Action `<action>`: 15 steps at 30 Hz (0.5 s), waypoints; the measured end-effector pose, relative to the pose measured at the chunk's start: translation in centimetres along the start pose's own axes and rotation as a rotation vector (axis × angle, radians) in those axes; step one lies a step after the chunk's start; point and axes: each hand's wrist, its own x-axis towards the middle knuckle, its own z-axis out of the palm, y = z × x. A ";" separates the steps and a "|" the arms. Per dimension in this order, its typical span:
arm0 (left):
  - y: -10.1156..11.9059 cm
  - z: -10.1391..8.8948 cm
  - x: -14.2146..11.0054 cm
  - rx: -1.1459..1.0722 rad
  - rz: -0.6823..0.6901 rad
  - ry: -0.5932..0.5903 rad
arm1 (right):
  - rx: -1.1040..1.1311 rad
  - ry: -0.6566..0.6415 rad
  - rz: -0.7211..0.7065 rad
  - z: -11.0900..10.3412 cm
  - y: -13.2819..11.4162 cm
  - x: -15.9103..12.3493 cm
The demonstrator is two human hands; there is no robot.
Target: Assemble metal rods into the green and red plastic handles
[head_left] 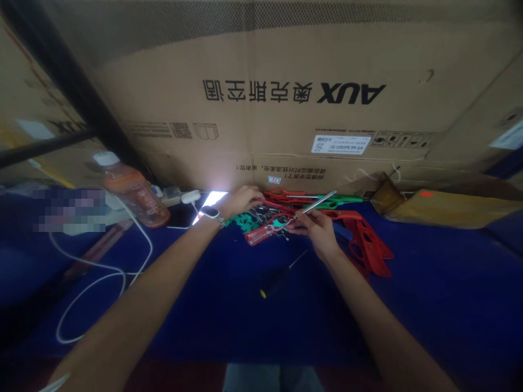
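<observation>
My right hand (316,231) is closed around a half-built long-nosed lighter (261,234). It has a clear red handle, a small green part in its middle and a silver metal tube pointing up to the right. My left hand (241,200) reaches over the pile at the back, its fingers pressed together at the red plastic parts (280,204); what they grip, if anything, is hidden. Beneath the left hand lie small green plastic pieces (244,222) and small metal bits. A screwdriver (278,281) with a dark, yellow-ended handle lies nearer me on the blue tabletop.
Red lighter shells (370,245) and a green one (337,202) lie to the right. A lit phone (212,199), white cable (149,247) and drink bottle (133,190) are left. A large cardboard box (253,125) walls the back; a yellow packet (449,209) lies far right.
</observation>
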 end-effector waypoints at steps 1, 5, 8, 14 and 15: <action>0.0 -0.3 -0.4 -0.064 0.006 0.046 | -0.001 0.004 -0.002 0.0 0.0 0.0; 0.7 -1.4 -2.1 -0.337 -0.081 0.345 | 0.002 -0.002 -0.006 0.0 -0.2 0.0; 1.6 -2.0 -3.0 -0.558 -0.173 0.671 | 0.007 -0.019 -0.006 0.3 -0.2 -0.1; 3.8 -1.7 -3.3 -0.959 -0.151 0.762 | 0.030 -0.033 -0.011 0.9 0.2 -0.4; 4.2 -1.6 -3.4 -0.980 -0.161 0.753 | 0.033 -0.032 -0.011 1.0 0.2 -0.4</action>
